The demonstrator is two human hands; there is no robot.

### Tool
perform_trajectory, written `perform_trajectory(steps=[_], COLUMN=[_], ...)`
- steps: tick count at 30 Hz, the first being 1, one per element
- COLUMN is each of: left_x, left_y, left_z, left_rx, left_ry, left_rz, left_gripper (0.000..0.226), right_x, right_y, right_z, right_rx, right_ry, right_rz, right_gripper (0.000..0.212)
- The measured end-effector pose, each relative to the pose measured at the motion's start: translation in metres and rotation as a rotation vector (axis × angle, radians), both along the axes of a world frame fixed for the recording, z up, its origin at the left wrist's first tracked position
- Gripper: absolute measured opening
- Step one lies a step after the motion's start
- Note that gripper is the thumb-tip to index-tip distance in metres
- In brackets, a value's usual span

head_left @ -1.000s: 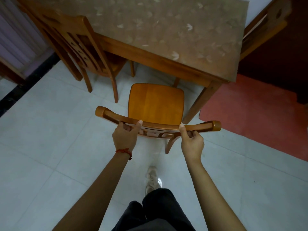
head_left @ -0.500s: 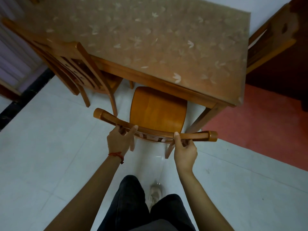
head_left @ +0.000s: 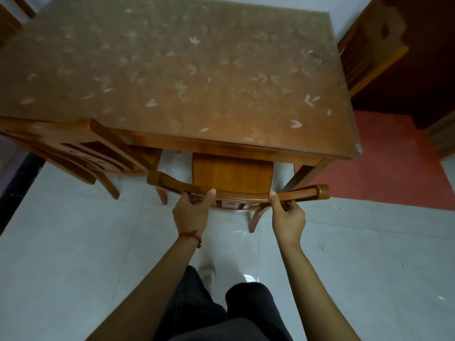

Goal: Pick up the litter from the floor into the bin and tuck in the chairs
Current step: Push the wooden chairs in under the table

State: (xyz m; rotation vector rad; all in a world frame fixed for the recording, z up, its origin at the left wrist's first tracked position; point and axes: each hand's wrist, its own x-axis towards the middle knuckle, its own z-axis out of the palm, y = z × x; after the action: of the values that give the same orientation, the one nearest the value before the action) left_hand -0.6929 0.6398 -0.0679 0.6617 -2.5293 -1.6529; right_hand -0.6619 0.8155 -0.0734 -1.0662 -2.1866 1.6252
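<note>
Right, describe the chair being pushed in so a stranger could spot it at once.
Start at the wooden table with the leaf-patterned cover. At its near edge, by the right-hand leg, stands the chair, its seat partly under the tabletop. Unlike the chair to its left, its curved top rail is gripped by the left hand and right hand.

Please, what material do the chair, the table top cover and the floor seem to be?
Chair: apparently varnished wood, orange-brown, with visible grain and gloss.
Table cover: probably clear plastic or glass printed with pale leaves; which one is unclear.
Floor: likely glazed tile, pale and reflective.
</note>
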Motion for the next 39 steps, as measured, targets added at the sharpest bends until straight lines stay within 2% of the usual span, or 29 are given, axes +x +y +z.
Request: perform_trajectory(steps=[5, 11, 16, 30, 39], left_x=[-0.031, -0.07, -0.091, -0.091, -0.087], left_y=[-0.004, 0.0, 0.008, 0.01, 0.001], left_z=[0.004, 0.005, 0.006, 0.004, 0.008], left_rx=[0.001, 0.05, 0.057, 0.068, 0.073], left_ry=[-0.033, -0.058, -0.063, -0.06, -0.067], left_rz=[-0.014, -0.034, -0.04, -0.016, -0.126], left_gripper=[0.041, 0.044, 0.046, 0.046, 0.045], right_x=[-0.026, -0.061, -0.083, -0.084, -0.081], right_y=[-0.004, 0.003, 0.011, 0.013, 0.012], right_z=[0.003, 0.0, -0.001, -0.006, 0.002], right_rx=[0.007, 0.008, 0.023, 0.075, 0.073], right_ry=[-0.003, -0.028, -0.04, -0.018, -0.061], right_rz=[-0.027, -0.031, -0.041, -0.014, 0.066], right_gripper=[0.021, 0.036, 0.038, 0.031, 0.041])
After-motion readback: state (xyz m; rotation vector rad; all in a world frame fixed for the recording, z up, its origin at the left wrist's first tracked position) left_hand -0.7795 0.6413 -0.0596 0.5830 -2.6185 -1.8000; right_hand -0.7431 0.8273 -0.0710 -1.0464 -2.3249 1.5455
